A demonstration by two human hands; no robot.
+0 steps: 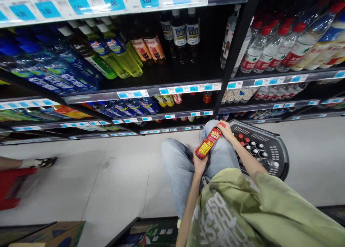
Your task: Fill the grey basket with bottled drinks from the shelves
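Observation:
A red drink bottle (208, 145) with yellow print on its label lies slanted over my bent knees. My left hand (199, 163) is closed around its lower end. My right hand (225, 129) grips the other end, and its fingers cover the top, so the cap is hidden. Right beside my right forearm, a dark grey shopping basket (283, 160) stands on the floor. Several bottles with red or white caps (253, 151) are in it, and a clear bottle (269, 163) lies near its side.
Drink shelves (151, 88) with price tags run across the front, holding blue-labelled bottles (54, 74), yellow-green bottles (124, 56) and red-capped water bottles (269, 54). Another person's foot (44, 162) and a red object (13, 186) are at left. Cardboard boxes (54, 234) stand behind me.

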